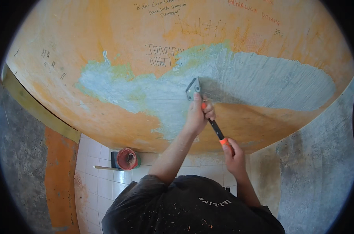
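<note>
A long-handled scraper (217,128) with a grey metal head, black shaft and orange grips rests its head against a pale blue-grey patch (274,78) on the orange wall. My left hand (201,113) is closed round its upper grip, just below the head, with the thumb pointing up along it. My right hand (233,156) holds the orange grip at the lower end. The shaft runs diagonally from upper middle to lower right. The patch has ragged edges, greenish in places, and a finely streaked surface at the right.
Below the wall, white floor tiles (89,156) hold a red-stained bucket (136,158) beside a dark tray with a pale stick (103,167). Grey and orange walls (61,175) stand at the left, and a mottled grey wall (309,171) at the right. Handwriting covers parts of the wall facing me.
</note>
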Demonstrator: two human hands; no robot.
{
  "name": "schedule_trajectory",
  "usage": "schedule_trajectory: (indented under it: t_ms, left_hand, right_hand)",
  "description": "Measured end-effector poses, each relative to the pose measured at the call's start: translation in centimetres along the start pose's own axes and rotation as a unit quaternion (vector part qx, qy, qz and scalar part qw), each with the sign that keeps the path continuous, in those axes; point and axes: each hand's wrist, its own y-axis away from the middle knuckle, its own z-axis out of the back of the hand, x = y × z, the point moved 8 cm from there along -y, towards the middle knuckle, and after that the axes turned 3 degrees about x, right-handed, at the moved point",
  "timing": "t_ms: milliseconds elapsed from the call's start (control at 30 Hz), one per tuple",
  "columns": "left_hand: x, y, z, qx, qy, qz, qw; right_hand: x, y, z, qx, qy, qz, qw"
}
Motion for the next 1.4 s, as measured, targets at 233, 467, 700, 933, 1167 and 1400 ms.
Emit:
schedule_trajectory:
  t_ms: [233, 467, 700, 933, 1167, 1400]
  left_hand:
    - [2.4, 0.4, -1.8, -0.073, -0.007, 0.031, 0.997]
    - [-0.4, 0.1, -1.5, -0.013, 0.0, -0.009, 1.0]
    - [-4.4, 0.6, -1.1, -0.022, -0.058, -0.03, 0.998]
    - [2.4, 0.5, -1.9, -0.06, -0.018, 0.063, 0.996]
    - [-2.5, 0.6, -0.5, 0.0, 0.001, 0.008, 1.0]
    - [-1.1, -0.5, 0.1, 0.017, 0.0, 0.023, 1.0]
  right_hand:
    - [-1.2, 1.0, 1.9, 0.012, -0.031, -0.06, 0.998]
    - [0.3, 0.6, 0.7, -0.002, -0.026, -0.028, 0.999]
    - [2.2, -1.2, -2.7, 0.007, 0.001, 0.013, 1.0]
    - [-2.9, 1.7, 1.5, 0.015, -0.083, -0.152, 0.985]
    - [1.3, -0.7, -1.3, 0.019, -0.029, -0.041, 0.999]
    - [0.7, -0.7, -0.4, -0.013, -0.026, -0.046, 0.999]
